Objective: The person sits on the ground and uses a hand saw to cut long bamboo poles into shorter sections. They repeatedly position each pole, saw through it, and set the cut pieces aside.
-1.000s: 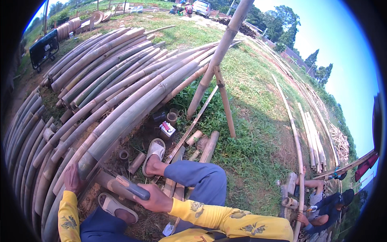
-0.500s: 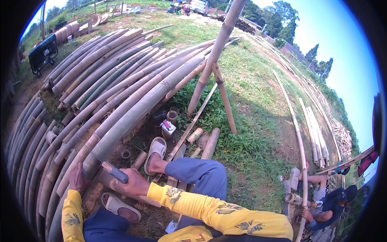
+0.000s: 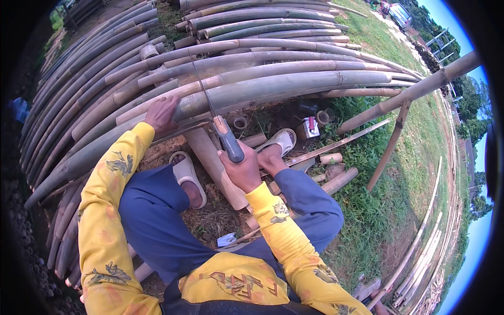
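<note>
My right hand (image 3: 241, 167) is closed round the dark, wood-tipped handle of a handsaw (image 3: 228, 139). Its thin blade lies across a thick grey-green bamboo pole (image 3: 283, 86), pointing away over the poles behind. My left hand (image 3: 162, 113) rests on the bamboo just left of the blade, fingers laid over the top and a little apart. How deep the blade sits in the pole cannot be made out. A thick bamboo length (image 3: 215, 170) runs beneath, between my sandalled feet.
Stacked bamboo poles (image 3: 262, 23) fill the far side. Right of my feet are a small white box (image 3: 309, 131) with a red item on it, short bamboo offcuts (image 3: 340, 181) and a slanting bamboo post (image 3: 409, 92) with a brace. Split lengths (image 3: 420, 262) lie on the grass.
My view has swung, so the poles now run more level across it and the seated person at the right is mostly out of sight. Left hand and saw stay at the same pole.
</note>
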